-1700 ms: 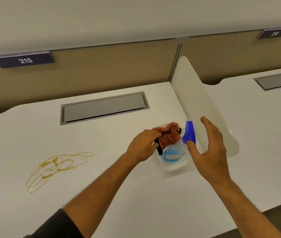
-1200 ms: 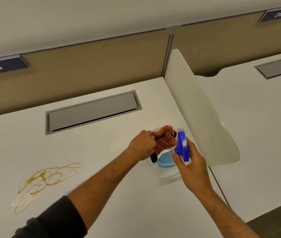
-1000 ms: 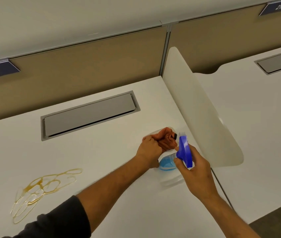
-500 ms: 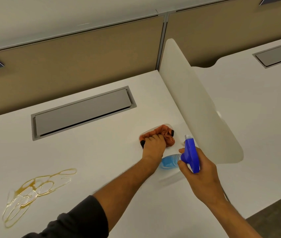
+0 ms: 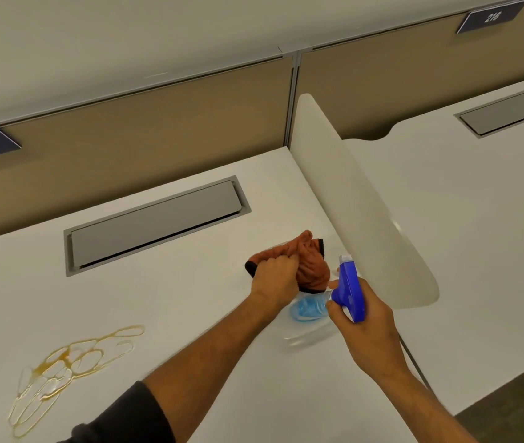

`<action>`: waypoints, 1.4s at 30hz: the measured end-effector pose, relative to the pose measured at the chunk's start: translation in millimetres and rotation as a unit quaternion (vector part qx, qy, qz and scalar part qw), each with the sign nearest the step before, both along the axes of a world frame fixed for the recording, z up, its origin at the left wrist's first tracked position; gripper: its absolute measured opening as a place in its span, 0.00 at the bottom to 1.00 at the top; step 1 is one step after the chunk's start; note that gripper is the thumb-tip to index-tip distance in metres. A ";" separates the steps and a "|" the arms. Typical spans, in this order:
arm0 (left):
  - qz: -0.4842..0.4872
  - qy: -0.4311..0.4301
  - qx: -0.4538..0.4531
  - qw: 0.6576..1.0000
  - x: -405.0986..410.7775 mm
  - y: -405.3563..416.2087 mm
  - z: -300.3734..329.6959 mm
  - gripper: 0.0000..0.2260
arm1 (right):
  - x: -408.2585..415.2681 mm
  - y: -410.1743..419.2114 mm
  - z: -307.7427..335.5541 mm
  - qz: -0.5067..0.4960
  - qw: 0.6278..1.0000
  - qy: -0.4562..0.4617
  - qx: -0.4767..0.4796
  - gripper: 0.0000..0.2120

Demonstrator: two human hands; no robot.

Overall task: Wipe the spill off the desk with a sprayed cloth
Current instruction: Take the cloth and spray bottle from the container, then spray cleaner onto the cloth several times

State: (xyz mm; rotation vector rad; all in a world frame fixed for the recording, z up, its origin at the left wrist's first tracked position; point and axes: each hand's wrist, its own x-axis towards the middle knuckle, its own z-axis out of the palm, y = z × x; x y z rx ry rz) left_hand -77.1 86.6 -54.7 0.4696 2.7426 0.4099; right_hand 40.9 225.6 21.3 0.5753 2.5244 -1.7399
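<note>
The cloth [image 5: 308, 266] is a rust-orange rag with a dark edge trim, bunched up into a wrinkly lump rather than laid flat. It's gripped by the left hand [image 5: 275, 279], whose fingers are curled tight into the fabric near its left side, and it's held low over the white table [image 5: 190, 298], close to the white divider panel [image 5: 363, 203]; whether it's actually touching the surface can't be told.

The spray bottle [image 5: 334, 298] is clamped in the right hand [image 5: 361, 321], fingers wrapped round the neck just under the blue trigger head [image 5: 348, 290]. The clear body with blue liquid is tipped sideways and looks smeared by motion blur. The nozzle is pointed up at the cloth, almost touching it.

The spill [image 5: 72, 369] is a looping amber puddle, thin and stringy, well apart from both hands at the front-left of the table, and it hasn't been wiped. A grey cable hatch [image 5: 155, 225] is set into the table behind it all.

Compared with half a second back: the bottle has been brought closer in to the rag, the gap between the two hands has shrunk a bit, and the view has been swung slightly so the 216 tag [image 5: 491, 17] is back in sight. The spill is unchanged.
</note>
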 end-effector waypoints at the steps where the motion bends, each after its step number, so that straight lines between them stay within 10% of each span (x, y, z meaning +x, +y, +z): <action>1: 0.028 0.006 0.045 0.999 0.7 -2.8 12.5 0.16 | 0.9 -0.5 -0.3 0.000 1.000 0.001 -0.002 0.26; 8: 0.135 -0.019 0.199 0.971 -18.4 -39.9 108.9 0.07 | 8.3 -2.2 -6.4 0.022 1.000 0.008 -0.011 0.26; 19: 0.230 -0.093 0.424 0.871 19.5 -99.1 186.3 0.20 | 18.2 -10.3 -5.6 0.039 0.999 0.019 -0.010 0.21; 28: 0.207 -0.142 0.441 0.862 62.6 -127.4 189.0 0.48 | 31.1 -21.6 -5.7 0.053 0.998 0.015 0.022 0.23; 37: 0.209 -0.176 0.461 0.844 94.6 -145.3 184.4 0.17 | 40.1 -28.0 -4.8 0.056 0.997 0.018 0.043 0.24; 42: 0.325 -0.189 0.426 0.823 100.4 -153.7 193.2 0.31 | 43.7 -28.6 -5.0 0.070 0.996 0.028 0.040 0.24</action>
